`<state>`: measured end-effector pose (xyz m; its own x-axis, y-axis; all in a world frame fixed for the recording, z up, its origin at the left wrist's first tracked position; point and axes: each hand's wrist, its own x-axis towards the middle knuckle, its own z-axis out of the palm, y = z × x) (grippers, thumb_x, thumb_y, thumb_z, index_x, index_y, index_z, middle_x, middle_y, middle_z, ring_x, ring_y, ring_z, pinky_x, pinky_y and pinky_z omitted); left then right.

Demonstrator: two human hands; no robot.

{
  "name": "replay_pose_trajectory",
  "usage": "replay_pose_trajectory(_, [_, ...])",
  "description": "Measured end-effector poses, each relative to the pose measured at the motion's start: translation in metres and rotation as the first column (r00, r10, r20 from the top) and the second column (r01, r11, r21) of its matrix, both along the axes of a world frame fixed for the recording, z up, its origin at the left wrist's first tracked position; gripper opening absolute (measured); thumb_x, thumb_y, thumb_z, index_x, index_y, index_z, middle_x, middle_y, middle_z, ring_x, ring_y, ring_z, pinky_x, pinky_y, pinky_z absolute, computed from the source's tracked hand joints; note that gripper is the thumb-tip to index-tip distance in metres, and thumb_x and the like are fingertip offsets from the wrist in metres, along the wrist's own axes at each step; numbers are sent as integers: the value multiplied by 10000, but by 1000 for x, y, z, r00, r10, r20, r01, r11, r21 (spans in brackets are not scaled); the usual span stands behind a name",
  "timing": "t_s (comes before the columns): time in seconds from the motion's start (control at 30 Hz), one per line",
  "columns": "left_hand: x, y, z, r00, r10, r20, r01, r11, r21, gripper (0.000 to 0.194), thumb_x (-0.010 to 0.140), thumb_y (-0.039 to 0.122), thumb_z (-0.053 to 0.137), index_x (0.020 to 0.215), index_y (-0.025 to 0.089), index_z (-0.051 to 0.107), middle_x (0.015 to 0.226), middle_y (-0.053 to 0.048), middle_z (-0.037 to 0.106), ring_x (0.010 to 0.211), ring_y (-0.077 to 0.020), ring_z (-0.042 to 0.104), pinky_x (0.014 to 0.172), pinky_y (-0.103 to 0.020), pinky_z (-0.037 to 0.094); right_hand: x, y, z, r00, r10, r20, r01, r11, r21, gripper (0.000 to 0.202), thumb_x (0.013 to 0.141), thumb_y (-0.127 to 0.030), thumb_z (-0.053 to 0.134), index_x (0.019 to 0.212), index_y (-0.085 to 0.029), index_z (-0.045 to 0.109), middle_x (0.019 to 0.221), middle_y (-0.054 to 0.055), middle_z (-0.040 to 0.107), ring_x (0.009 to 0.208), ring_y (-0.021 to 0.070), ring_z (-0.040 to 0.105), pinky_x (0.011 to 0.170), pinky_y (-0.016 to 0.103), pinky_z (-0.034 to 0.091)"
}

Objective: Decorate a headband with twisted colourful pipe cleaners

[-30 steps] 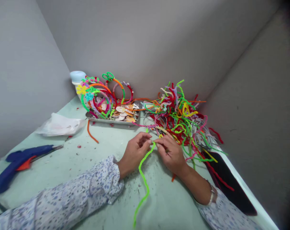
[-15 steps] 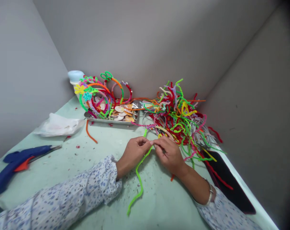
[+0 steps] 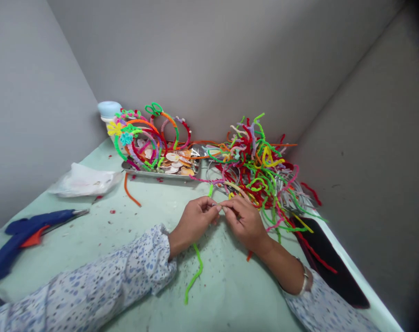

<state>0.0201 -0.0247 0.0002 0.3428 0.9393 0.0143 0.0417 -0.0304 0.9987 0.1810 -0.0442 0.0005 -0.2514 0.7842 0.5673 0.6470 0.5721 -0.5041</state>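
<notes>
Both hands meet near the middle of the table, fingertips almost touching. My left hand (image 3: pixel 198 216) is closed in a pinch, with a bright green pipe cleaner (image 3: pixel 196 274) passing behind it. One end of that pipe cleaner shows above the knuckles, and its long tail hangs below the wrist. A thin greyish bit shows between the two hands' fingertips, too small to name. My right hand (image 3: pixel 244 221) also pinches, thumb against forefinger; what it grips is mostly hidden. Just behind it curves a fuzzy strip (image 3: pixel 235 186) in pink, purple and cream.
A tangled heap of coloured pipe cleaners (image 3: pixel 265 170) lies behind my right hand. Wrapped headbands (image 3: pixel 145 138) stand in a metal tray (image 3: pixel 161 175) of flat pieces. A blue glue gun (image 3: pixel 39 223) and plastic bag (image 3: pixel 85 180) are left; a dark tablet-like slab (image 3: pixel 337 267) is right.
The green pipe cleaner's upper stretch, seen in front of the left fingers before, is now behind the left hand. Its tail has risen slightly. The hands stay nearly in place.
</notes>
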Motion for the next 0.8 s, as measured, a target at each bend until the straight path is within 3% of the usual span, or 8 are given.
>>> replay_pose_trajectory(0.27, [1, -4, 8, 1000, -7, 25, 7, 1000, -4, 118, 773, 243, 574, 796, 128, 572, 606, 16, 563, 560, -99, 507, 534, -205, 392, 0, 0, 1, 999, -12, -47, 12, 1000, -2, 163, 848, -143, 491, 912, -183, 635, 790, 34, 599, 783, 182, 560, 747, 328, 427])
replay_pose_trajectory(0.8, [-2, -4, 4, 999, 9, -53, -2, 990, 139, 127, 805, 263, 531, 816, 148, 583, 643, 21, 541, 603, -103, 479, 572, -210, 371, 0, -1, 1, 994, -3, -105, -1, 999, -41, 155, 847, -157, 496, 904, -206, 632, 810, 36, 606, 791, 185, 573, 769, 339, 452])
